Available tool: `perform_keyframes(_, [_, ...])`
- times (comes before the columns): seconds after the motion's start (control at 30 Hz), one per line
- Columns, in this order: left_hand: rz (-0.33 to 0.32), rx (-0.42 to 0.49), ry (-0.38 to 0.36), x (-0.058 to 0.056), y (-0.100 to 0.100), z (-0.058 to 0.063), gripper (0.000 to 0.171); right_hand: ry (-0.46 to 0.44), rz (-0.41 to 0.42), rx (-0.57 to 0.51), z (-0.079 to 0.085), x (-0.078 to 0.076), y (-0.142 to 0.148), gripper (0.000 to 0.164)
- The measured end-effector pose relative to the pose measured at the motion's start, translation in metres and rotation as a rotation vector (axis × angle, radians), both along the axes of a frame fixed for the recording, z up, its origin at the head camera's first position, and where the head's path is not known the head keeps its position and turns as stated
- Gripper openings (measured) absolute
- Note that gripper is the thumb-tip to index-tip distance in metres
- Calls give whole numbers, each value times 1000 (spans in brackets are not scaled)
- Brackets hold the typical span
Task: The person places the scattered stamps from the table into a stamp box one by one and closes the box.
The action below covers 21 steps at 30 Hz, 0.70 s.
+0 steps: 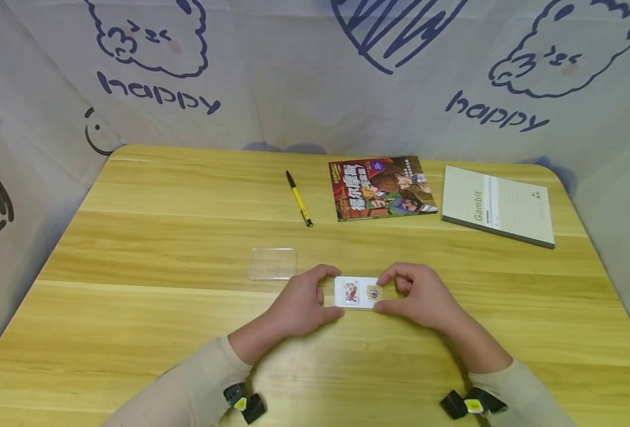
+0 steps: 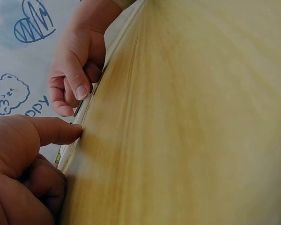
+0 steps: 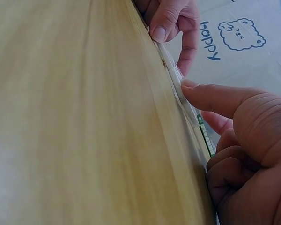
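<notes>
In the head view a small, flat white case (image 1: 363, 301) with a clear edge lies on the table between both hands. Two little picture pieces are on it: a colourful one (image 1: 351, 292) on the left and a tan square one (image 1: 374, 293) on the right. My left hand (image 1: 303, 301) pinches the case's left end between thumb and forefinger, the other fingers curled in. At the opposite end, my right hand (image 1: 420, 293) holds it by finger and thumb, right beside the tan piece. Both wrist views show the hands low at the tabletop, with the case seen nearly edge-on.
A clear, shallow plastic lid (image 1: 273, 279) lies just behind my left hand. Farther back are a yellow and black pen (image 1: 299, 199), a colourful comic-style book (image 1: 383, 188) and a cream notebook (image 1: 498, 206). White drawn-on cloth (image 1: 293, 77) hangs behind the wooden table (image 1: 149, 237).
</notes>
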<state>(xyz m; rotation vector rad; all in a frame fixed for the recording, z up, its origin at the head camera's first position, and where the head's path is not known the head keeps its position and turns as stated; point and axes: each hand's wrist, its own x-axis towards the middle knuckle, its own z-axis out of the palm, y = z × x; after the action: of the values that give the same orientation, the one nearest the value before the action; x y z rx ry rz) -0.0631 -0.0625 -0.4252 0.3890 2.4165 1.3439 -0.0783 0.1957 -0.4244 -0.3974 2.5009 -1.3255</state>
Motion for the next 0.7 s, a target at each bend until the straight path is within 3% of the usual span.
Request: perform_keyframes(0.7, [-4,-9,-2,0,0,1,66,-11,9,17,0,-1,-3,18])
